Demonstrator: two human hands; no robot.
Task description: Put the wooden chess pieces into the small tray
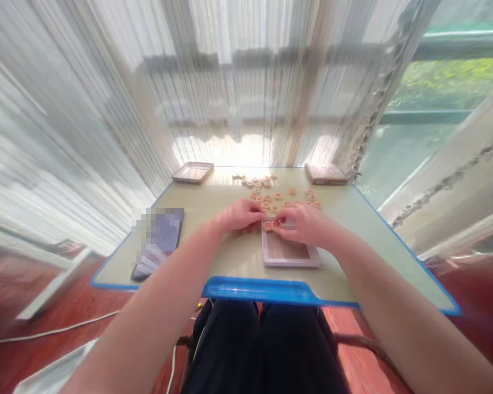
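A shallow clear box tray (292, 262) lies on the table in front of me. Two round wooden xiangqi pieces with red characters sit side by side in its far left corner, among them a left piece (268, 225). My right hand (304, 223) reaches over the tray, thumb and fingers closed around the right xiangqi piece (276, 224). Just left of the tray's far corner, my left hand (243, 215) is curled with its fingertips together; what they hold is hidden. Several red-marked pieces (250, 227) lie under it. Loose pieces (266, 198) are scattered beyond both hands.
At the far left corner rests another shallow tray (193, 172); a flat box (326, 173) occupies the far right corner. A dark, partly pixelated flat device (162, 241) lies at left. The table (230, 262) has a blue edge with a molded trough (257, 288). Curtains hang behind.
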